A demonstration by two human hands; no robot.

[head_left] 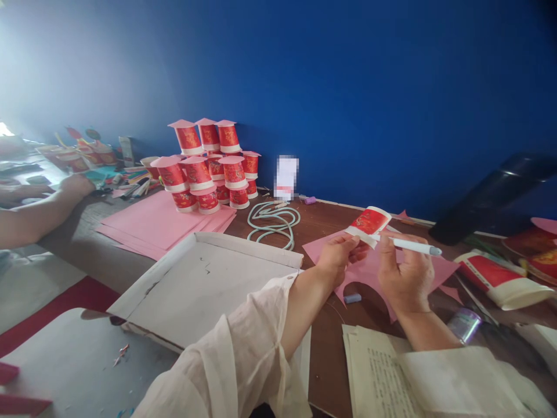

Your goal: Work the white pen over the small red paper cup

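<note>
My left hand [336, 259] is closed around the lower part of a red paper cup [369, 220] with gold patterns, which lies tilted on its side in the air. A white pen [415, 246] is gripped in my right hand [405, 276], its tip end against or very near the cup's pale base band. Whether the tip touches cannot be made out. Beneath both hands is a pink paper sheet [363, 274] with a rounded piece cut from its edge. By that cut lies a small grey-purple block [352, 298].
Red cups with pink paper tops [204, 174] stand stacked against the blue wall. Pink sheets [143, 223], a shallow white box lid [209, 284] and a coiled cable [275, 223] lie leftward. Rightward are a black bottle [487, 197] and another cup [500, 278]. Another person's arm [47, 212] rests far left.
</note>
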